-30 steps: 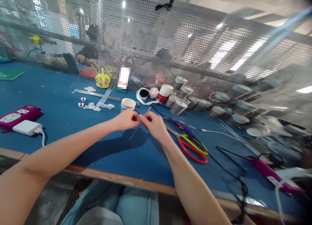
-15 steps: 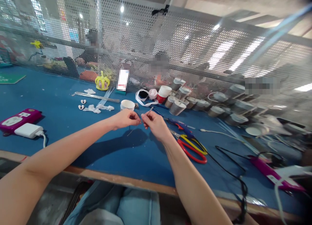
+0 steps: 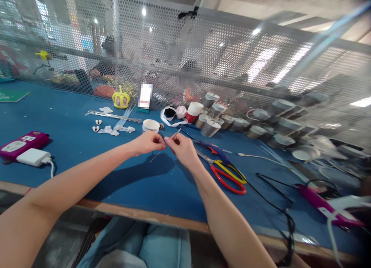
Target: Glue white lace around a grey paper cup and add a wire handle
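Note:
Over the blue table, my left hand (image 3: pixel 149 142) is closed in a pinch, thumb and forefinger together. A thin wire-like strand (image 3: pixel 155 156) slants down below its fingertips. My right hand (image 3: pixel 182 147) faces it, also pinching, its fingertips almost touching those of the left. From the top of the right hand sticks out a slim brownish end (image 3: pixel 176 133); whether it belongs to the same strand I cannot tell. Just behind the hands stands a white paper cup (image 3: pixel 151 125). Red-and-yellow-handled scissors (image 3: pixel 228 179) and a blue glue gun (image 3: pixel 216 151) lie right of my right hand.
A purple power strip (image 3: pixel 31 138) with a white charger (image 3: pixel 34 156) lies left. Behind are metal rods (image 3: pixel 114 116), a yellow crown-shaped piece (image 3: pixel 121 99), white ribbon (image 3: pixel 175 123), a red-and-white cup (image 3: pixel 193 112) and several grey cups (image 3: pixel 211 128). Black cable (image 3: pixel 272 198) runs right. A perforated screen (image 3: pixel 162 47) stands behind.
My right hand has shifted slightly left, and its fingertips are closer to my left hand's. The slim end above it tilts more to the right. My left hand has barely moved.

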`<move>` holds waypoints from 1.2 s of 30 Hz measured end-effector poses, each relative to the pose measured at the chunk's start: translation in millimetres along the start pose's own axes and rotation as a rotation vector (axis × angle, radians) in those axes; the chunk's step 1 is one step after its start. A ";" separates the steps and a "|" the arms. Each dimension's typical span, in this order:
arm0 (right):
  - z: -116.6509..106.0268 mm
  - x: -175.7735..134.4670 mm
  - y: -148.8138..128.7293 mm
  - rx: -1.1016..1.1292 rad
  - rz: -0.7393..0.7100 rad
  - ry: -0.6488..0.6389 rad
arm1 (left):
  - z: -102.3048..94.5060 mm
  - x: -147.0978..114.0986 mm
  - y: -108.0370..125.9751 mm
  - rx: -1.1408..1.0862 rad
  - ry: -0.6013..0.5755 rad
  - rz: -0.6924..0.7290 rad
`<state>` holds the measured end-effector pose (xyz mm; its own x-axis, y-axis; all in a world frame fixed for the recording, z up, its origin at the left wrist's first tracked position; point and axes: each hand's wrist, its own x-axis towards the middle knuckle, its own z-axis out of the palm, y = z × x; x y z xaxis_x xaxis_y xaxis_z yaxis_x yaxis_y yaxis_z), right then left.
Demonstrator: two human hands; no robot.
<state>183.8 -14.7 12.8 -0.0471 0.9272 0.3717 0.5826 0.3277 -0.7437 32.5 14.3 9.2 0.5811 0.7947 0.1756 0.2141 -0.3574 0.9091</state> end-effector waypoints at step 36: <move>-1.5 1.2 0.3 0.262 0.098 -0.164 | -9.4 -0.4 8.8 0.311 -0.046 0.084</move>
<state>185.2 -13.8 13.9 -0.1438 0.9665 0.2125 0.3634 0.2514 -0.8971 26.8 15.5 20.7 0.6401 0.7357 0.2212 0.3897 -0.5591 0.7318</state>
